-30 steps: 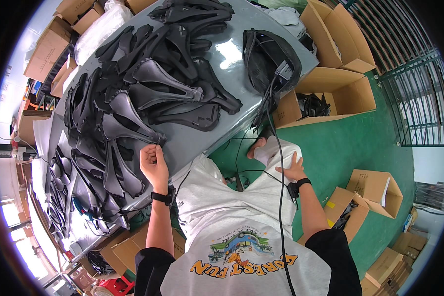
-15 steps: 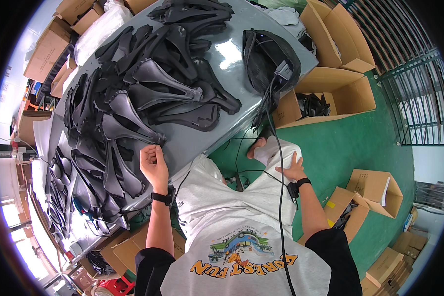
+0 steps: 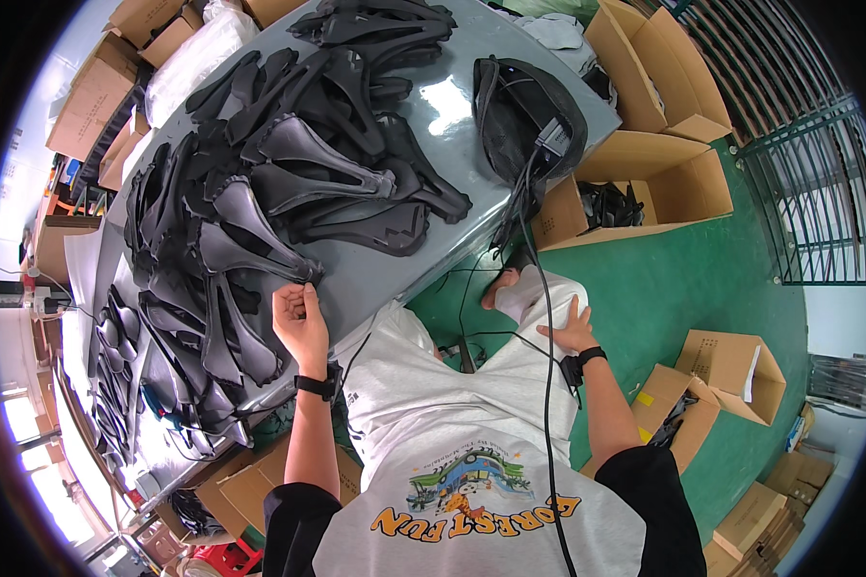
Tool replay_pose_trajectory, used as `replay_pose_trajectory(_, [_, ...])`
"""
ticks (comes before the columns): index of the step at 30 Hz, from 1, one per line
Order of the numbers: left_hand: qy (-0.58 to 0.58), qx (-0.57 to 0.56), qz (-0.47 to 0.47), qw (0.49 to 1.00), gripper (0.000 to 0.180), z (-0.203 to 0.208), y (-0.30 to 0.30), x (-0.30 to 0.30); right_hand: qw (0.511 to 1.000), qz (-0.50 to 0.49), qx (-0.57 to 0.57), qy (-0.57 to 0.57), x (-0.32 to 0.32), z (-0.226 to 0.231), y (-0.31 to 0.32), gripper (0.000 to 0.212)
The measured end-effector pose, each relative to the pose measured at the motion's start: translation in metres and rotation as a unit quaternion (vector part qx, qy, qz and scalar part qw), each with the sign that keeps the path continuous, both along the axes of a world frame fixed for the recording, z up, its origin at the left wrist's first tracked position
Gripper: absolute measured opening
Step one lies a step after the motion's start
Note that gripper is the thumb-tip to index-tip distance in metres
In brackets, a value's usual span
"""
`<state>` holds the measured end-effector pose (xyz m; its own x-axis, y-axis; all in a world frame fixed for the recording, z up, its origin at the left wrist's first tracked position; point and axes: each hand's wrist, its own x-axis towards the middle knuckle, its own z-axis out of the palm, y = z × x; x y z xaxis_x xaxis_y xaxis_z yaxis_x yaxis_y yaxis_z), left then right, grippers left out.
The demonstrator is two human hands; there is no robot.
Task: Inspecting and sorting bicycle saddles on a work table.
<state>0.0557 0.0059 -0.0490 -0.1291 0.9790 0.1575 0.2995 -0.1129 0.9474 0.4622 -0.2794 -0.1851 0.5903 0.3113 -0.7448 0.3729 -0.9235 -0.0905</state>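
My left hand rests at the near edge of the grey table, fingers loosely curled, with nothing visible in them. Its fingertips lie right by the narrow nose of a black bicycle saddle; I cannot tell if they touch. Beyond it, another glossy saddle with a long central slot tops a heap of matt black saddles. My right hand lies on my right knee, fingers apart, holding nothing. Both wrists wear black straps.
An open black bag with a small device and cables sits at the table's right corner. A black cable runs down across my leg and shirt. Open cartons stand right of the table, and more boxes are on the green floor.
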Motion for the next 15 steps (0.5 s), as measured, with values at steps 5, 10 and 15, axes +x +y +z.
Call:
replay_pose_trajectory(5, [-0.006, -0.002, -0.001, 1.0, 0.011, 0.0007, -0.0002, 0.0003, 1.0, 0.001, 0.006, -0.001, 0.0007, -0.0016, -0.0013, 0.144])
replay_pose_trajectory(10, [-0.01, 0.0, -0.002, 1.0, 0.011, 0.0004, 0.0002, 0.0003, 1.0, 0.003, 0.006, -0.003, 0.0008, -0.002, -0.0011, 0.144])
replay_pose_trajectory(15, [-0.01, 0.002, -0.005, 1.0, 0.011, 0.0017, 0.0, 0.0013, 1.0, 0.001, 0.005, -0.002, 0.0014, -0.0035, -0.0013, 0.144])
